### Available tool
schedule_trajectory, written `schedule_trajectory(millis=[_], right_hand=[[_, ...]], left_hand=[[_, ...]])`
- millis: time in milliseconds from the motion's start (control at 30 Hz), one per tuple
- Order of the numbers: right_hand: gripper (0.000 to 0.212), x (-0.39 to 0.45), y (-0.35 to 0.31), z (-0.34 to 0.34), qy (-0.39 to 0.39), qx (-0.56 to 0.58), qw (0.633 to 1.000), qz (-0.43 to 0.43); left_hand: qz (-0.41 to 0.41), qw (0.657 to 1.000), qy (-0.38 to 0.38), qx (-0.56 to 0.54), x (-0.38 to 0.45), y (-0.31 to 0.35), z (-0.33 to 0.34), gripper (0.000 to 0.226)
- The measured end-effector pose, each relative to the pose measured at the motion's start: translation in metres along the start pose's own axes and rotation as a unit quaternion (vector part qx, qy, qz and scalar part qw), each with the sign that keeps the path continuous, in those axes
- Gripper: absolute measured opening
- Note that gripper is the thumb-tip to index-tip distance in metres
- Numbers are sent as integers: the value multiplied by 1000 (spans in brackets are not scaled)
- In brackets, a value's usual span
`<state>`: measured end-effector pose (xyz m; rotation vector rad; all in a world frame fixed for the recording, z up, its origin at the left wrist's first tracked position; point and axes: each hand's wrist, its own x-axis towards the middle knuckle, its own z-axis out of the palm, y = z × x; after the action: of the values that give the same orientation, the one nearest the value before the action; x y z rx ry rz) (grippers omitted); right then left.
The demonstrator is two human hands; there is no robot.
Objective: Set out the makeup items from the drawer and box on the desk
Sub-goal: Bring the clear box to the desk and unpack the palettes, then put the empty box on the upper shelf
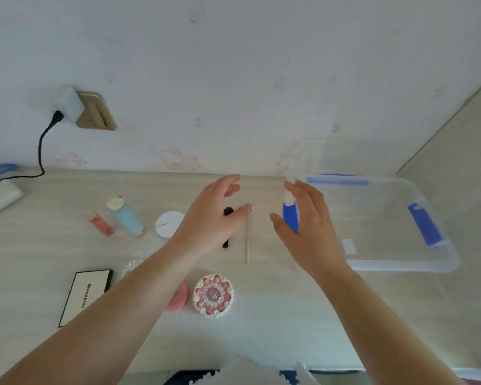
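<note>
Clear plastic box with blue latches.

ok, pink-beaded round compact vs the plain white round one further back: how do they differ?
The beaded compact has a lid studded with pink and white beads around a central ornament; the white compact has a plain lid with small dark lettering. The beaded compact sits near the desk's front edge beside a pink case; the white compact lies further back, right of a blue tube. Both are round and lie flat on the desk.
</note>
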<state>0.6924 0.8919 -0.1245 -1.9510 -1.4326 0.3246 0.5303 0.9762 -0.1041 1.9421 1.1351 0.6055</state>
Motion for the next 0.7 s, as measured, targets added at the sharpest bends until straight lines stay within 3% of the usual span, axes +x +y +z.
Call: schedule_trajectory(millis=[367, 700], right_hand=[[52, 65, 122, -116, 29, -40, 999, 17], [65, 131, 209, -154, -46, -45, 989, 130]], left_hand=[[-81, 994, 24, -72, 87, 68, 89, 50], [-210, 974, -8, -88, 158, 70, 131, 68]])
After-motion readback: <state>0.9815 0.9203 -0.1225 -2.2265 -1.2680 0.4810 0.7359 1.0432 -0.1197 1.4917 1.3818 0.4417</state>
